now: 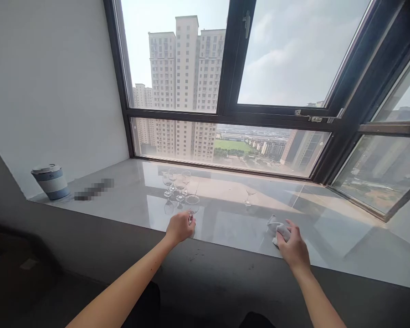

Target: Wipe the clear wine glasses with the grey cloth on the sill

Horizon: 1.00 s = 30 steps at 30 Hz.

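My left hand is closed round the stem of a clear wine glass that stands near the front of the glossy grey windowsill. My right hand rests on the sill with its fingers gripping a crumpled white cloth. Just behind the held glass stands a cluster of three more wine glasses. One further glass stands alone to the right, between my two hands and farther back.
A blue and white striped lidded cup sits at the sill's far left by the white wall. Large dark-framed windows run along the back and right. A dark ledge lies below the sill's front edge.
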### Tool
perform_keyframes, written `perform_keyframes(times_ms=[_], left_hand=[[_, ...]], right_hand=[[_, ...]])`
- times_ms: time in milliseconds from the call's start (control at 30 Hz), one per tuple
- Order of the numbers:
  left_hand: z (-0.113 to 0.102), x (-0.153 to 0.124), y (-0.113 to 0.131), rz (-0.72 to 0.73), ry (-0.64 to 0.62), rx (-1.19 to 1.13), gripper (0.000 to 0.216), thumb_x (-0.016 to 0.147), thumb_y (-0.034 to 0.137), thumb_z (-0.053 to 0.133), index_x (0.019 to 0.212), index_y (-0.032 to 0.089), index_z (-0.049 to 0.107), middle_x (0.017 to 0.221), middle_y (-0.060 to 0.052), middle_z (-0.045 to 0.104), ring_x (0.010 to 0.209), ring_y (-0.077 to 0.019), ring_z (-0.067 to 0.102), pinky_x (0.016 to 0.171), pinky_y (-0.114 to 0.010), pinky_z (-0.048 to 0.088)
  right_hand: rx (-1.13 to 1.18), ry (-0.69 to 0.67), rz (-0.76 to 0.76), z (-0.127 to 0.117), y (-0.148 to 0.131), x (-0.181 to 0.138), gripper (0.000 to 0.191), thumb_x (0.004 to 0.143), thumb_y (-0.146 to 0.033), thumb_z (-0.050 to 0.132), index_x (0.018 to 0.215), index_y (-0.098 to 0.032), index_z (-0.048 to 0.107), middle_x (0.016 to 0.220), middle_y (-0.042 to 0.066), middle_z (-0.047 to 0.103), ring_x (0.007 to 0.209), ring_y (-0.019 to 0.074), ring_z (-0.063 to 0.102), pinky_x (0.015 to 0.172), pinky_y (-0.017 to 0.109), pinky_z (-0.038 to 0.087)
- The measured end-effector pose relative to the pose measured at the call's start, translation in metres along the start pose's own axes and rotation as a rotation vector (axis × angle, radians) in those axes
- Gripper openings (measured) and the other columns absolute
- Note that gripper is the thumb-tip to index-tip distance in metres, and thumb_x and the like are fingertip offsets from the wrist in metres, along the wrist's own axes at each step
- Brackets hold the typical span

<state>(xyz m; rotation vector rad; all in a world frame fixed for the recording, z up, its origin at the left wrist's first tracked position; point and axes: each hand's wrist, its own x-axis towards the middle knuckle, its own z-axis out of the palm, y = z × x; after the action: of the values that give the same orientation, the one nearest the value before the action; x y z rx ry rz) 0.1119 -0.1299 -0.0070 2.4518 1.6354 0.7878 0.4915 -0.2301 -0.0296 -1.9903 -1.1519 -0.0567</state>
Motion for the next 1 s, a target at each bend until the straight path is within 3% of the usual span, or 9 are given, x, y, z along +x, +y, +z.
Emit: perform_keyframes(times_ms=[100,200,300,433,533,767,1000], left_hand=[[0.0,0.0,-0.001,0.025,0.004,0.003,0.024,0.091,0.031,0.044,0.081,0.019,0.062,0.07,-0.003,0.061,0.064,-0.0146,0.055,0.058,-0.025,0.031],[-0.001,0.0,-0.001,0.039,-0.008,-0.009,0.023,0.091,0.03,0.043,0.084,0.019,0.062,0.069,-0.003,0.061,0.064,-0.0148,0.055,0.058,-0.025,0.03],[-0.003,-0.001,0.0,0.046,-0.007,-0.011,0.02,0.091,0.03,0.044,0.085,0.021,0.061,0.073,-0.002,0.063,0.068,-0.0155,0.057,0.059,-0.025,0.03],[-0.006,-0.001,0.003,0.02,-0.015,0.008,0.019,0.089,0.028,0.045,0.085,0.02,0.062,0.077,-0.004,0.065,0.072,-0.0172,0.06,0.061,-0.026,0.031],[-0.008,-0.001,0.005,-0.014,-0.039,0.016,0.02,0.089,0.027,0.044,0.082,0.019,0.062,0.076,-0.006,0.066,0.071,-0.0188,0.061,0.06,-0.028,0.031],[-0.007,-0.002,0.006,-0.035,-0.043,-0.017,0.018,0.087,0.026,0.048,0.09,0.019,0.065,0.081,-0.008,0.068,0.078,-0.0218,0.064,0.064,-0.028,0.035],[-0.003,-0.002,0.0,0.005,-0.035,-0.031,0.024,0.09,0.026,0.043,0.09,0.017,0.066,0.079,-0.01,0.067,0.073,-0.0213,0.062,0.062,-0.027,0.035]], right_hand=[[0.249,0.153,-0.011,0.013,-0.043,-0.017,0.065,0.081,-0.049,0.052,0.138,-0.021,0.035,0.112,0.011,0.057,0.094,0.0266,0.058,0.079,0.038,0.047],[0.465,0.217,-0.21,0.033,-0.118,-0.037,0.068,0.084,-0.045,0.054,0.141,-0.02,0.026,0.119,0.013,0.047,0.098,0.0227,0.053,0.083,0.036,0.047],[0.517,0.234,-0.38,0.051,-0.2,-0.047,0.069,0.085,-0.041,0.056,0.142,-0.019,0.023,0.115,0.013,0.045,0.098,0.0221,0.05,0.085,0.038,0.046],[0.418,-0.037,-0.684,0.065,-0.267,-0.045,0.058,0.089,-0.03,0.049,0.142,-0.019,0.027,0.107,0.01,0.056,0.089,0.0207,0.055,0.077,0.032,0.046],[0.231,-0.176,-0.75,0.072,-0.278,-0.043,0.054,0.092,-0.031,0.043,0.143,-0.018,0.031,0.099,0.009,0.064,0.087,0.022,0.058,0.076,0.031,0.043],[-0.039,-0.248,-0.764,0.071,-0.281,-0.044,0.068,0.1,-0.045,0.027,0.154,-0.009,0.006,0.081,0.009,0.068,0.072,0.0208,0.06,0.066,0.026,0.038],[-0.186,-0.391,-0.754,0.058,-0.302,-0.045,0.067,0.1,-0.048,0.013,0.154,-0.013,-0.005,0.077,0.007,0.068,0.067,0.0213,0.061,0.064,0.029,0.037]])
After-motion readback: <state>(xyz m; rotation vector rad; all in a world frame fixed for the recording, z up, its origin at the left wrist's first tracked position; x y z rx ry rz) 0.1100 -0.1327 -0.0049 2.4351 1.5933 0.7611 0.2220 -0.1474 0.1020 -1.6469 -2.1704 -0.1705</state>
